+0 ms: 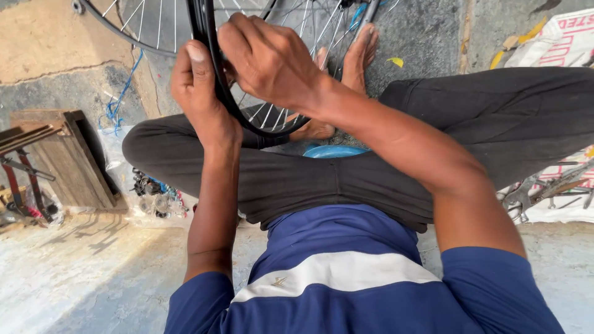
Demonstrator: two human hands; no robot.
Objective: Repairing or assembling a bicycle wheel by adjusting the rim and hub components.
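Person sits cross-legged on the concrete floor (80, 284), head view looking down over a blue shirt with a white stripe and dark trousers. Left hand (199, 93) grips the black bicycle wheel rim (230, 108) from the left side, thumb up along the rim, fingers wrapped behind it. Right hand (269, 59) comes over from the right and clamps the same rim just beside the left hand, fingers curled over the rim's edge, knuckles toward the camera. Both hands closed on the rim, almost touching each other. Rim stands upright, far of the lap, its lower arc dipping between the knees; silver spokes (272, 114) show inside the arc. A second spoked wheel (148, 25) lies far left on the floor, partly behind the held rim. Bare foot (357, 55) stretched out far, behind the spokes. Blue round object (334, 151) sits on the lap, near the lower edge of the rim, kind unclear. Wooden box (68, 158) at left on the floor, with metal tools (25, 179) just left of it. Small parts in a clear plastic bag (154, 192) lie near the left knee. At right, a white sack (557, 43) on the floor far, and more metal tools (544, 188) on white sheeting beside the right thigh. Blue cord (120, 99) trails on the floor far left.
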